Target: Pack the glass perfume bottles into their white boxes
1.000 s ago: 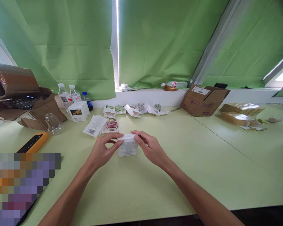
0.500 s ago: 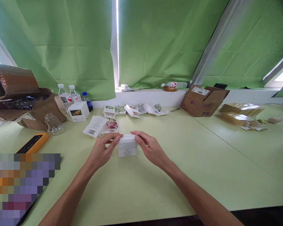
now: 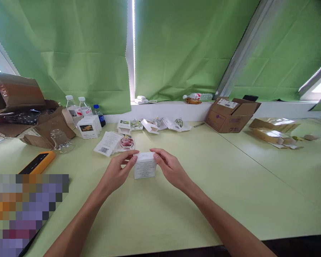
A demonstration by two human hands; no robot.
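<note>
We count one white box [image 3: 144,168] before us, four rounded glass ornaments [image 3: 127,142], four white cartons [image 3: 106,143] beside them, two upright white-capped bottles [image 3: 86,109], one upright blue-capped bottle [image 3: 98,113], one bottle lying on its side [image 3: 202,96], one clear container [image 3: 61,142], one pen-like stick [image 3: 199,124] and one orange-and-black bar [image 3: 37,162].

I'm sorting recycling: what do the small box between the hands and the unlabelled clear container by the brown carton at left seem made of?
The small box seems white card, smooth, fairly matte: crisp edges, printed face. The clear container seems glossy plastic, perhaps glass: see-through walls, bright highlights.
</note>
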